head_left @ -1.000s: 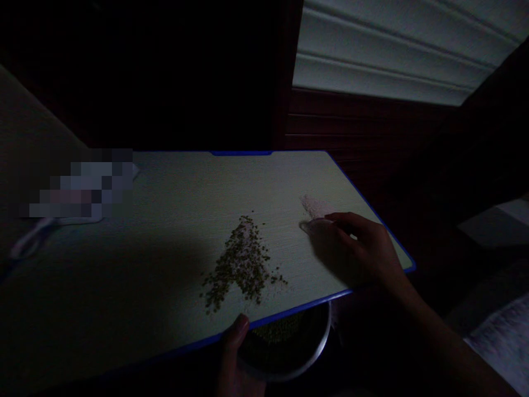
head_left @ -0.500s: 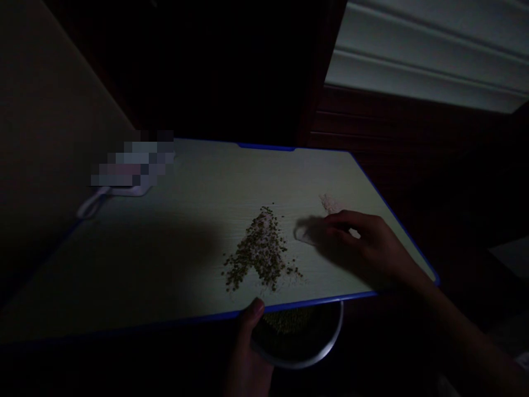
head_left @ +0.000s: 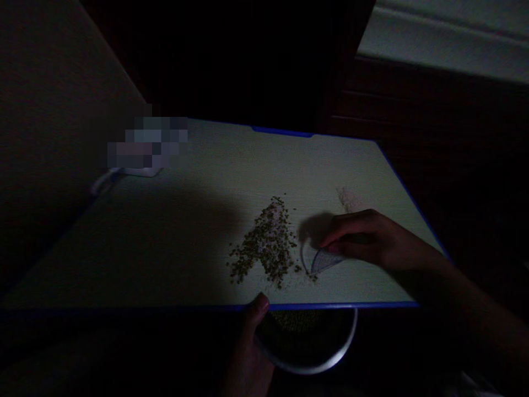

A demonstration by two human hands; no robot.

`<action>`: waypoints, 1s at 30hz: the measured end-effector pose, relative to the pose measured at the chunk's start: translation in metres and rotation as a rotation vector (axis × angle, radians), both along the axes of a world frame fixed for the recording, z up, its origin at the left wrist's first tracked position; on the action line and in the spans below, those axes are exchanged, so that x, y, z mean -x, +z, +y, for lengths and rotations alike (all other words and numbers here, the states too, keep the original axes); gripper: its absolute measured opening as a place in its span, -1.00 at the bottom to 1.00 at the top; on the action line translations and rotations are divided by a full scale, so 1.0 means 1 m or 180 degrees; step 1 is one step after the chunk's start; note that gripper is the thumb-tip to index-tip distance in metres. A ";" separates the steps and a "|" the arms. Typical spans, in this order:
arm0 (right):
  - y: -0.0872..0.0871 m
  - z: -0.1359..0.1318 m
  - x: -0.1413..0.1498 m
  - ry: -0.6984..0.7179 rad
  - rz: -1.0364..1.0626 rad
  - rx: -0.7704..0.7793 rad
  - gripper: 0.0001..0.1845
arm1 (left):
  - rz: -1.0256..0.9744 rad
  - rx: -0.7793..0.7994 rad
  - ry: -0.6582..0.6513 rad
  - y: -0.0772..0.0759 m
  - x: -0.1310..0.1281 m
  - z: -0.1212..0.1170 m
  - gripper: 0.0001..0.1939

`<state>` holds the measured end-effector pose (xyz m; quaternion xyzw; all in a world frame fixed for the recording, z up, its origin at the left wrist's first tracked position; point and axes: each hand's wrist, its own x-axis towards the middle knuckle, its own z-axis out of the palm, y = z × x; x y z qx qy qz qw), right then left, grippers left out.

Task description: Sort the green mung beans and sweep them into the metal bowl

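A left hand (head_left: pixel 247 353) rests in shadow at the near edge of the blue-rimmed bench (head_left: pixel 330 305), thumb raised, its hold hidden, beside a steel bowl (head_left: pixel 308 368) of green seeds (head_left: pixel 295 320); a right hand (head_left: pixel 374 240) pinches a clear fan-shaped scraper (head_left: pixel 326 260), fingers closed, tilted on the bench just right of a loose seed pile (head_left: pixel 266 245); a pale powder smear (head_left: pixel 349 198) lies beyond; a pixelated object (head_left: pixel 146 144) and white cord (head_left: pixel 103 180) sit far left.

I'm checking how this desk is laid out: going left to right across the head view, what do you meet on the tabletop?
Blurred white object → pile of green grains → translucent piece → right hand
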<state>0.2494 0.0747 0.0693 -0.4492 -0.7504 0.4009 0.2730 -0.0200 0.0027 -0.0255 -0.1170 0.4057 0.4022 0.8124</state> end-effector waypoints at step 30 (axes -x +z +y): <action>0.016 -0.008 -0.010 0.0493 -0.0202 0.0234 -0.80 | -0.1293 -0.1290 -0.0374 0.005 -0.007 0.008 -0.81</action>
